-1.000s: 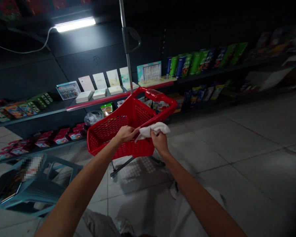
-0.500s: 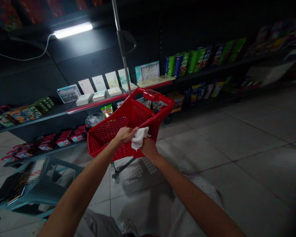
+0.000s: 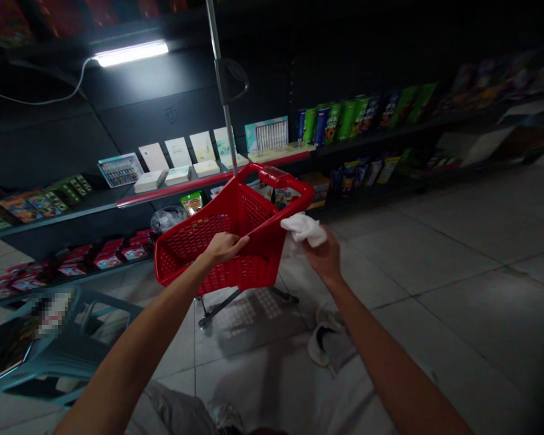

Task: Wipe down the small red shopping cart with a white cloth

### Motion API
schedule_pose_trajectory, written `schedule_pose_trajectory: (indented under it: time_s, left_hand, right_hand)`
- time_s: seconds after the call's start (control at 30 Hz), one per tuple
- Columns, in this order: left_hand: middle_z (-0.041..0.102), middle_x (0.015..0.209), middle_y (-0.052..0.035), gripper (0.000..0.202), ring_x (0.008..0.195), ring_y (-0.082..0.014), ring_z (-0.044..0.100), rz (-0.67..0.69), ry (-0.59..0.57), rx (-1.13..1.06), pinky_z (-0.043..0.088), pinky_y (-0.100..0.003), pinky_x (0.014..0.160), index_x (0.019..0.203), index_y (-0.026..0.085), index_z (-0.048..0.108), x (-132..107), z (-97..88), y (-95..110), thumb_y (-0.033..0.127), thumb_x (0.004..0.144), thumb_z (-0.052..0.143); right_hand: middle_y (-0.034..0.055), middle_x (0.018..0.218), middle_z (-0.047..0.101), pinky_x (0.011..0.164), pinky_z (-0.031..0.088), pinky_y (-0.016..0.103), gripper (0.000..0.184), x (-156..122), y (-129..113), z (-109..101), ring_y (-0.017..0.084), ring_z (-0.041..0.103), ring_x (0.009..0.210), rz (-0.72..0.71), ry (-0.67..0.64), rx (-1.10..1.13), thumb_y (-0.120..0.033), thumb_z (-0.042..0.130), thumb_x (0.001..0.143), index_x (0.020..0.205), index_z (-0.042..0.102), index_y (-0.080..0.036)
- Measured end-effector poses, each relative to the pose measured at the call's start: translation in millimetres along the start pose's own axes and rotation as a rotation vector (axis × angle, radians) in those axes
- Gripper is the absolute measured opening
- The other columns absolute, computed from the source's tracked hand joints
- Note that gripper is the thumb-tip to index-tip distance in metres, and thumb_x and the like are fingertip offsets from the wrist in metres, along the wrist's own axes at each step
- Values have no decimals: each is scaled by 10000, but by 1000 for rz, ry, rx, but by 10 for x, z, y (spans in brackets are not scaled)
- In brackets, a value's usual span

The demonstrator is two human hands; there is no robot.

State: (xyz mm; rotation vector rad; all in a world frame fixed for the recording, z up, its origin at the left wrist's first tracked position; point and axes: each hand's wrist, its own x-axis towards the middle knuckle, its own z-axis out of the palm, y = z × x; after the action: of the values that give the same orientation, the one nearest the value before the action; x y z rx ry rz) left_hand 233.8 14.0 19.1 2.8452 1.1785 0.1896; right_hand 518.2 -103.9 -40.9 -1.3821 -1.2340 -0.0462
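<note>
A red plastic shopping cart [image 3: 258,266] with perforated sides stands in front of me, its handle at the upper right. My left hand [image 3: 225,246] is closed over the cart's near top rim, thumb toward the right. Off the cart's right side, my right hand [image 3: 324,254] grips a crumpled white cloth [image 3: 304,228], which sticks out beyond the fingers toward the handle. The cloth looks apart from the cart, though its lower edge is blurred. A metal pole [image 3: 222,78] rises behind the cart's handle end.
Behind the cart run shelves with booklets [image 3: 178,152], green and blue packs [image 3: 349,119] and red packages [image 3: 111,254]. At lower left stands a blue-grey plastic stool [image 3: 68,356] bearing dark flat items. A lit tube lamp [image 3: 131,53] hangs above. Tiled floor [image 3: 453,272] extends to the right.
My right hand has moved right and slightly up with the cloth, away from my left hand and the cart's side. My left hand stays on the rim. The view has shifted slightly.
</note>
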Motion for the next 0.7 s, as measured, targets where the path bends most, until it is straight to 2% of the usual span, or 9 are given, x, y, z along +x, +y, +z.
schedule_pose_trajectory:
  time_s: [0.07, 0.13, 0.3, 0.43, 0.5, 0.6, 0.7]
  left_hand:
    - [719, 753, -107, 820, 720, -203, 654, 9, 5, 6, 346, -299, 667, 783, 176, 736, -13, -8, -19, 674, 1029, 133]
    - [718, 752, -104, 801, 706, -197, 641, 22, 9, 6, 337, -300, 666, 785, 180, 736, -33, -14, -44, 667, 1032, 149]
    - [689, 689, -90, 766, 647, -190, 598, 49, 24, 12, 305, -307, 645, 728, 192, 710, -110, -7, -153, 660, 1032, 186]
    - [701, 718, -87, 702, 683, -188, 612, 87, 31, 24, 310, -299, 655, 733, 197, 705, -217, -3, -262, 603, 1048, 228]
    - [710, 742, -86, 663, 699, -187, 620, 108, 51, 24, 312, -297, 660, 741, 199, 702, -285, -13, -312, 569, 1055, 250]
    - [699, 721, -77, 624, 678, -179, 610, 111, 72, 28, 310, -295, 654, 706, 203, 673, -401, -41, -387, 557, 1049, 291]
    - [693, 714, -72, 588, 662, -173, 599, 112, 90, 37, 311, -293, 650, 686, 206, 651, -527, -63, -478, 540, 1042, 322]
  right_hand:
    - [184, 1261, 680, 1063, 511, 486, 539, 61, 97, -47, 322, 651, 1201, 32, 164, -14, -495, 684, 827, 1246, 610, -164]
    - [195, 1269, 675, 1111, 477, 518, 518, 120, 172, -76, 329, 636, 1232, 56, 276, -27, -484, 665, 843, 1238, 609, -153]
    - [174, 1219, 696, 1114, 463, 559, 368, 218, 213, -98, 334, 635, 1213, -9, 392, -80, -436, 610, 881, 1128, 661, -168]
    - [141, 1155, 704, 1025, 527, 517, 255, 182, 12, -48, 323, 636, 1155, -151, 276, -138, -289, 606, 827, 1047, 695, -195]
    - [139, 1213, 685, 1006, 536, 491, 242, 139, -163, -34, 311, 622, 1158, -266, 186, -141, -226, 577, 828, 1020, 722, -201]
    - [116, 1346, 625, 1035, 518, 478, 373, 115, -426, -56, 295, 582, 1234, -398, 103, -100, -163, 544, 861, 1174, 734, -235]
    - [106, 1337, 623, 1041, 518, 458, 390, 174, -580, -101, 278, 596, 1244, -413, 124, -30, -175, 559, 901, 1245, 720, -263]
